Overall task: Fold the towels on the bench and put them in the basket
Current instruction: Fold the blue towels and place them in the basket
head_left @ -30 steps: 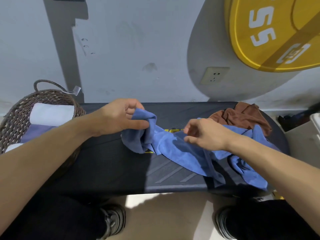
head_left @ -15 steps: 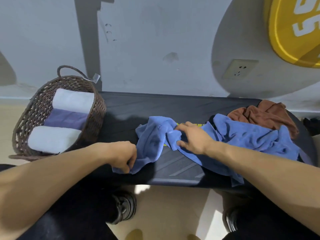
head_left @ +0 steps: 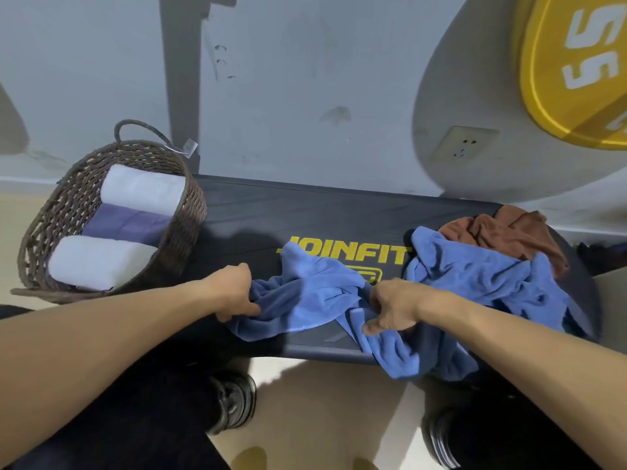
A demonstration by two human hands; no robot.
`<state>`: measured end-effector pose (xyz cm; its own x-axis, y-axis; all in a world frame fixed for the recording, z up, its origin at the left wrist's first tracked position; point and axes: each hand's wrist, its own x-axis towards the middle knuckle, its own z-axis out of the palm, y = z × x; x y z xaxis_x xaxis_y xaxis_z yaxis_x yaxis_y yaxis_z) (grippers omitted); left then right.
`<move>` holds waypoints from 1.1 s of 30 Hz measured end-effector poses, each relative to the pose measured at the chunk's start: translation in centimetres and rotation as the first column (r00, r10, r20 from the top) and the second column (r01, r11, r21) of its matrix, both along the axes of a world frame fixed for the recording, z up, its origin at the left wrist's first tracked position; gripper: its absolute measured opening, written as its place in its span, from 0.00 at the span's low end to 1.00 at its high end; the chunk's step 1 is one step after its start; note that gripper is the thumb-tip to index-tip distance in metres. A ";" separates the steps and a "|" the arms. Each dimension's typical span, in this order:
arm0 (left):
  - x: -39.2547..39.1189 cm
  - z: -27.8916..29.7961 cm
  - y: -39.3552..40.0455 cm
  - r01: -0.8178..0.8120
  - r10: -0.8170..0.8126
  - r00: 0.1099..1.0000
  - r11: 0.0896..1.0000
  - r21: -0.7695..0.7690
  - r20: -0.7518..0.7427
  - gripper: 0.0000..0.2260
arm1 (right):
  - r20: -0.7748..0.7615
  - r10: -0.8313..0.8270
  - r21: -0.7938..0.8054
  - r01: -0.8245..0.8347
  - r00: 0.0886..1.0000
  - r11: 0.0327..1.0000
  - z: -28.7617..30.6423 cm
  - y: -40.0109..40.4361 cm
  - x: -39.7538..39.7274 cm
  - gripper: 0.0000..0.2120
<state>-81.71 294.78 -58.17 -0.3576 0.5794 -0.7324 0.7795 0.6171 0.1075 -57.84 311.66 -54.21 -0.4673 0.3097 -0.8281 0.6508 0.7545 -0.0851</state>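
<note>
A crumpled blue towel lies across the middle of the black bench, one end hanging over the front edge. My left hand grips its left edge near the bench front. My right hand pinches a bunched fold in the towel's middle. More blue cloth is heaped to the right, and whether it is a second towel I cannot tell. A brown towel is piled behind it at the bench's right end. The woven basket on the left holds three rolled towels, two white and one purple.
A grey wall with a socket stands right behind the bench. A yellow weight plate hangs at the upper right. My two black shoes rest on the beige floor under the bench's front edge.
My left hand has dropped from the towel's raised end to its left edge at the bench front. My right hand slid toward the front edge, drawing the towel wider. The bench's yellow lettering now shows.
</note>
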 end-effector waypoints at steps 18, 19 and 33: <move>0.6 10.0 4.9 -0.346 -0.154 0.733 0.754 0.558 0.663 0.11 | -0.683 -0.543 -0.606 0.037 0.488 0.795 4.7 -0.2 -6.9 0.12; 0.7 10.5 4.9 -0.386 -0.156 0.709 0.730 0.564 0.687 0.12 | -0.664 -0.570 -0.625 0.059 0.483 0.778 5.4 0.2 -6.8 0.10; 0.0 14.0 7.7 0.325 -0.503 0.794 0.825 0.462 0.341 0.06 | -0.552 -0.211 -0.425 -0.055 0.807 0.903 9.3 0.7 -3.7 0.07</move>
